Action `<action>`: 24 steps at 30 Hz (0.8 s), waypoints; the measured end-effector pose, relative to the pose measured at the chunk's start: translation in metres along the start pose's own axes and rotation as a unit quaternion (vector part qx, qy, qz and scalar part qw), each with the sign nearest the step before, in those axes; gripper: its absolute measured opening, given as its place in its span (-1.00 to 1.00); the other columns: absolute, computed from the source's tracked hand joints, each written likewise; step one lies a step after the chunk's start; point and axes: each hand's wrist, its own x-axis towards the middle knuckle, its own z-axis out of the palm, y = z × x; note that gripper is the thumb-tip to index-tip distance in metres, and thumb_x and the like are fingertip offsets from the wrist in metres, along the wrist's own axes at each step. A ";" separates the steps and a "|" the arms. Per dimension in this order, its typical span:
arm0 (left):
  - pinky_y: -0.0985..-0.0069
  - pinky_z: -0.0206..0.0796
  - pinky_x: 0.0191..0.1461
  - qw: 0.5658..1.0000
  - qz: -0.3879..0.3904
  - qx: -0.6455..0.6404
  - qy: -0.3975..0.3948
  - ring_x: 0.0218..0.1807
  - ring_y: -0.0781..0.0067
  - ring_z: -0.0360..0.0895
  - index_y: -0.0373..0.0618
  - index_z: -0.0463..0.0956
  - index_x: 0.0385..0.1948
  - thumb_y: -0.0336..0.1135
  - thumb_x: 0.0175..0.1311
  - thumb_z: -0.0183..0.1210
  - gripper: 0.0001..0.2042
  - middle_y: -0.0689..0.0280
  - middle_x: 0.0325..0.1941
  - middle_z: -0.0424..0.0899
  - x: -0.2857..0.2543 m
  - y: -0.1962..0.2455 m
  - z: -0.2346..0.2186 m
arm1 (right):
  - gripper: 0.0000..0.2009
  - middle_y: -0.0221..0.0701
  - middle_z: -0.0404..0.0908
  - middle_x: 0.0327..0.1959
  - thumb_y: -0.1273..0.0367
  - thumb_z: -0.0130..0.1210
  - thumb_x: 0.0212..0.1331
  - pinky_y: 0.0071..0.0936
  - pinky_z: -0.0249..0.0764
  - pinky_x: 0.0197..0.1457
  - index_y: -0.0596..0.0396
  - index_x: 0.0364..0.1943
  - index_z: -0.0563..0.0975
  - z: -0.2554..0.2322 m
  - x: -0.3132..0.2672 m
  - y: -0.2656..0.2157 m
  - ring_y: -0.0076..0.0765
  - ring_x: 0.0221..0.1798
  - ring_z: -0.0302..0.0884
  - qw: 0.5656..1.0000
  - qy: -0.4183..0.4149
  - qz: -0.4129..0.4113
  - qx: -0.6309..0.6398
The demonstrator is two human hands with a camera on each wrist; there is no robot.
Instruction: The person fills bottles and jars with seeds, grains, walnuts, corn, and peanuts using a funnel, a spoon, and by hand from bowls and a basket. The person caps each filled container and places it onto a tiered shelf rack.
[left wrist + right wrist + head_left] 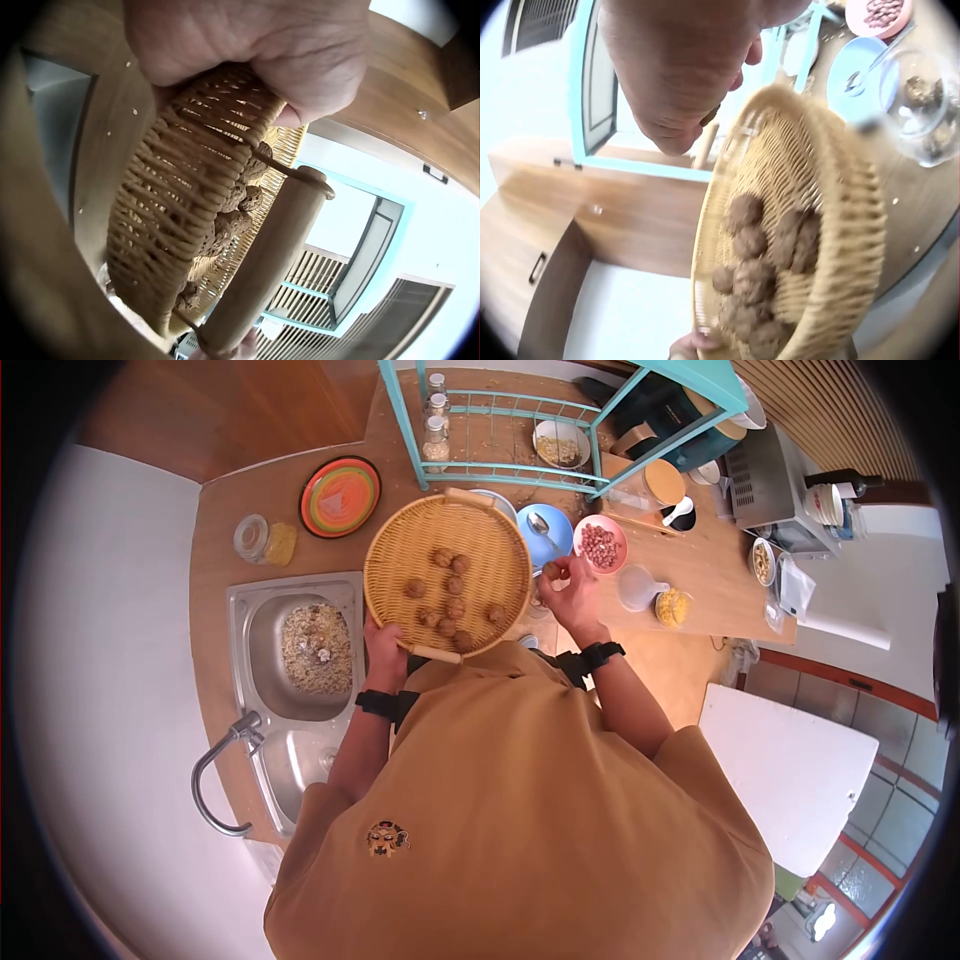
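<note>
My left hand (384, 652) grips the rim of a round wicker basket (390, 550) with wooden handles, holding it tilted above the counter. Several brown walnuts (455, 585) lie inside it; the left wrist view shows them through the weave. Just right of the basket, my right hand (572, 598) pinches one walnut (551, 571) between thumb and fingers. In the right wrist view that hand hides most of the walnut. A clear glass jar (904, 71) with walnuts in it stands on the counter near the basket's right side.
Beyond my right hand are a blue plate (560, 523) with a spoon and a pink bowl (612, 532) of reddish nuts. A turquoise rack (500, 480) rises behind the basket. The sink (240, 620) is at left, a multicoloured plate (341, 497) behind it.
</note>
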 end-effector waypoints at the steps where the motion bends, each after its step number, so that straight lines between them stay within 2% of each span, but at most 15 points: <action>1: 0.29 0.55 0.01 1.000 -0.002 0.000 -0.003 -0.02 0.14 0.58 -0.34 0.29 0.08 -0.70 -0.21 -0.19 -0.40 0.08 0.00 0.53 0.000 0.002 0.003 | -0.76 -0.24 0.57 -0.35 0.38 0.24 -0.07 -0.19 0.52 -0.23 0.11 -0.30 0.51 0.000 -0.002 0.017 -0.03 -0.30 0.57 0.998 -0.035 0.019 -0.049; 2: 0.28 0.55 0.01 1.000 0.000 -0.005 0.011 -0.01 0.14 0.58 -0.34 0.28 0.08 -0.71 -0.21 -0.20 -0.40 0.08 0.01 0.53 -0.003 0.008 0.008 | -0.76 -0.23 0.57 -0.33 0.36 0.25 -0.06 -0.17 0.51 -0.17 0.11 -0.30 0.51 -0.001 -0.009 0.023 -0.02 -0.23 0.57 0.992 -0.081 0.020 -0.093; 3: 0.28 0.55 0.01 1.000 0.002 -0.010 0.025 0.00 0.13 0.57 -0.33 0.28 0.09 -0.71 -0.21 -0.20 -0.39 0.08 0.02 0.52 -0.004 0.011 0.011 | -0.76 -0.23 0.57 -0.33 0.36 0.25 -0.06 -0.17 0.51 -0.17 0.11 -0.30 0.51 0.003 -0.013 0.033 -0.02 -0.23 0.57 0.992 -0.080 0.022 -0.094; 5: 0.28 0.54 0.02 1.000 -0.014 -0.011 0.006 0.01 0.14 0.57 -0.33 0.27 0.10 -0.71 -0.20 -0.20 -0.39 0.09 0.03 0.52 -0.002 0.012 0.007 | -0.77 -0.23 0.58 -0.32 0.36 0.23 -0.02 -0.14 0.50 -0.14 0.12 -0.27 0.52 0.016 -0.020 0.051 -0.01 -0.20 0.55 0.985 -0.111 -0.054 -0.117; 6: 0.28 0.54 0.03 1.000 -0.028 -0.011 -0.010 0.02 0.14 0.56 -0.33 0.26 0.11 -0.71 -0.20 -0.19 -0.38 0.09 0.04 0.51 -0.001 0.016 0.003 | -0.77 -0.23 0.58 -0.32 0.36 0.23 -0.02 -0.14 0.50 -0.14 0.12 -0.27 0.52 0.018 -0.022 0.053 -0.01 -0.20 0.55 0.986 -0.113 -0.055 -0.113; 7: 0.28 0.54 0.03 1.000 -0.021 -0.008 -0.007 0.02 0.14 0.56 -0.33 0.26 0.11 -0.71 -0.20 -0.19 -0.38 0.09 0.04 0.51 0.000 0.017 0.001 | -0.78 -0.23 0.58 -0.31 0.37 0.22 -0.01 -0.15 0.50 -0.14 0.11 -0.26 0.53 0.019 -0.021 0.048 -0.01 -0.20 0.55 0.993 -0.066 -0.046 -0.083; 8: 0.28 0.54 0.02 1.000 -0.022 0.002 -0.002 0.02 0.15 0.56 -0.32 0.25 0.12 -0.71 -0.19 -0.19 -0.39 0.10 0.05 0.51 0.001 0.016 0.002 | -0.78 -0.23 0.58 -0.30 0.37 0.21 0.01 -0.16 0.51 -0.15 0.11 -0.24 0.54 0.019 -0.016 0.036 -0.01 -0.21 0.55 0.998 -0.020 -0.037 -0.052; 11: 0.31 0.54 0.00 0.999 -0.021 0.023 0.011 0.01 0.17 0.56 -0.31 0.26 0.12 -0.71 -0.16 -0.17 -0.40 0.11 0.05 0.50 0.002 0.011 0.002 | -0.75 -0.22 0.59 -0.29 0.38 0.20 0.03 -0.19 0.52 -0.13 0.10 -0.17 0.55 0.008 0.003 -0.010 -0.01 -0.18 0.56 0.998 -0.002 -0.057 -0.010; 16: 0.43 0.49 -0.05 0.999 -0.025 0.007 -0.029 -0.05 0.27 0.57 -0.36 0.31 0.06 -0.71 -0.18 -0.14 -0.44 0.14 -0.02 0.54 0.005 0.007 0.008 | -0.72 -0.15 0.56 -0.19 0.35 0.20 0.03 -0.16 0.51 -0.07 0.14 -0.16 0.53 0.018 0.035 -0.081 0.05 -0.14 0.54 0.979 -0.128 -0.153 -0.031; 17: 0.44 0.48 -0.04 0.999 -0.026 0.020 -0.030 -0.05 0.27 0.57 -0.37 0.32 0.04 -0.70 -0.18 -0.13 -0.45 0.14 -0.02 0.54 0.007 0.004 0.008 | -0.72 -0.15 0.56 -0.19 0.35 0.20 0.03 -0.16 0.51 -0.07 0.14 -0.16 0.53 0.024 0.039 -0.081 0.05 -0.14 0.54 0.980 -0.125 -0.152 -0.033; 19: 0.44 0.47 -0.03 0.998 -0.029 0.033 -0.034 -0.05 0.27 0.57 -0.38 0.33 0.02 -0.69 -0.18 -0.13 -0.46 0.15 -0.03 0.54 0.009 0.001 0.009 | -0.75 -0.16 0.60 -0.27 0.36 0.23 0.01 -0.19 0.53 -0.10 0.15 -0.23 0.55 0.036 0.045 -0.073 0.07 -0.22 0.58 0.972 -0.188 -0.134 -0.033; 20: 0.40 0.50 -0.04 0.998 -0.031 0.043 -0.042 -0.03 0.23 0.56 -0.34 0.30 0.06 -0.69 -0.16 -0.14 -0.45 0.13 0.01 0.52 0.009 0.000 0.008 | -0.75 -0.18 0.60 -0.29 0.38 0.25 -0.03 -0.25 0.55 -0.16 0.16 -0.23 0.55 0.040 0.044 -0.070 -0.04 -0.26 0.61 0.974 -0.173 -0.141 -0.033; 21: 0.36 0.53 -0.05 0.997 -0.035 0.052 -0.051 -0.02 0.20 0.56 -0.30 0.28 0.09 -0.69 -0.15 -0.16 -0.43 0.11 0.04 0.50 0.009 -0.002 0.007 | -0.75 -0.18 0.60 -0.29 0.38 0.25 -0.03 -0.25 0.55 -0.16 0.16 -0.23 0.55 0.039 0.042 -0.064 -0.04 -0.26 0.61 0.975 -0.170 -0.136 -0.036; 23: 0.35 0.53 -0.04 0.997 -0.032 0.048 -0.046 -0.01 0.18 0.56 -0.30 0.27 0.10 -0.69 -0.16 -0.16 -0.41 0.11 0.05 0.49 0.012 -0.009 -0.003 | -0.74 -0.22 0.61 -0.32 0.41 0.28 -0.06 -0.33 0.56 -0.25 0.18 -0.25 0.54 0.032 0.038 -0.059 -0.21 -0.34 0.63 0.989 -0.117 -0.079 0.044; 24: 0.33 0.53 -0.02 0.998 -0.023 0.044 -0.037 0.00 0.17 0.56 -0.30 0.26 0.11 -0.70 -0.17 -0.17 -0.40 0.10 0.06 0.49 0.015 -0.014 -0.007 | -0.74 -0.22 0.61 -0.32 0.41 0.28 -0.06 -0.33 0.56 -0.25 0.18 -0.25 0.54 0.025 0.036 -0.053 -0.21 -0.34 0.63 0.990 -0.112 -0.073 0.039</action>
